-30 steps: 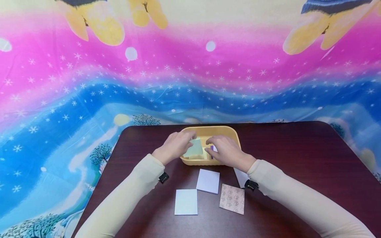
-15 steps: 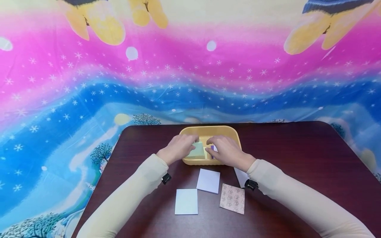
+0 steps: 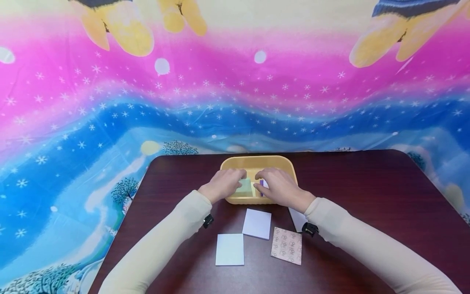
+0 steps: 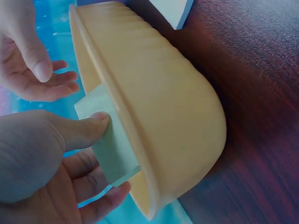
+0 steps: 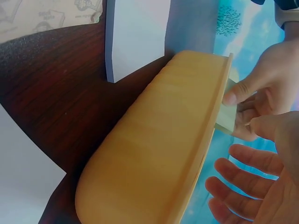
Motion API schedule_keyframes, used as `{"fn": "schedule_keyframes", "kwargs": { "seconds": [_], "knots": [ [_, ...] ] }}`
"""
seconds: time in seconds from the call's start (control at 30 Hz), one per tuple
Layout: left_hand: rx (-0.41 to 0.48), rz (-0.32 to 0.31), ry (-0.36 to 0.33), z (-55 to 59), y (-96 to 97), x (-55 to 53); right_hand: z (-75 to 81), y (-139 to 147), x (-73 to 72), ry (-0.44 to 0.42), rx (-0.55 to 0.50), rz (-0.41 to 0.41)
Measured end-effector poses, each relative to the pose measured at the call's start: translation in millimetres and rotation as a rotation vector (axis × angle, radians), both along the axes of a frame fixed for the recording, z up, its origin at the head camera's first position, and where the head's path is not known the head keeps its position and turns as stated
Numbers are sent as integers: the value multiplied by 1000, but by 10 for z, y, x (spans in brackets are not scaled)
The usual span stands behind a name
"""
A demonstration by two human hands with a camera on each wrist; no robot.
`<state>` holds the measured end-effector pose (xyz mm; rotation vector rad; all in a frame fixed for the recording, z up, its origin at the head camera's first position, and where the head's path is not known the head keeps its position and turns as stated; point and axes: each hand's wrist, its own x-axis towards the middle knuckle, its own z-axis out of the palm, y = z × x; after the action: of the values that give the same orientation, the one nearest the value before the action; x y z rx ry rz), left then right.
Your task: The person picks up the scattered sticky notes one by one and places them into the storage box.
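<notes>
My left hand (image 3: 223, 183) pinches a pale green sticky note pad (image 4: 116, 147) between thumb and fingers. The pad sits tilted, partly below the rim of a yellow plastic basket (image 3: 253, 200). Over the basket's right half hovers my right hand (image 3: 282, 187), its fingers loosely bent and apart. Nothing is between those fingers in the right wrist view. Under the right hand, a purple and white item (image 3: 262, 183) shows inside the basket, mostly covered. A pale yellow piece (image 3: 254, 188) lies beside the green pad.
In front of the basket lie a white square pad (image 3: 229, 249), a lilac-white pad (image 3: 257, 223) and a pink printed pad (image 3: 286, 246). Another pale pad (image 3: 296, 219) is partly hidden by the right wrist. A patterned cloth (image 3: 235, 90) hangs behind the dark table (image 3: 349, 188).
My left hand has moved slightly right and down with the green pad, which now sits lower in the basket. The right hand has hardly moved.
</notes>
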<state>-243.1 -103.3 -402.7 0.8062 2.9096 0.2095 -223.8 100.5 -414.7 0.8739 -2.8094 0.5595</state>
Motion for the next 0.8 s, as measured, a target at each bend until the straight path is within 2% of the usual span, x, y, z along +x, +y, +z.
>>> {"fn": "schedule_keyframes", "kwargs": {
  "seconds": [0.4, 0.6, 0.8],
  "knots": [
    [-10, 8, -29, -51, 27, -51, -15, 9, 3, -2, -11, 1],
    [-22, 32, -26, -83, 52, -103, -11, 5, 1, -6, -11, 0],
    [-30, 17, -8, -113, 69, -123, -23, 9, -2, -6, -3, -1]
  ]
}}
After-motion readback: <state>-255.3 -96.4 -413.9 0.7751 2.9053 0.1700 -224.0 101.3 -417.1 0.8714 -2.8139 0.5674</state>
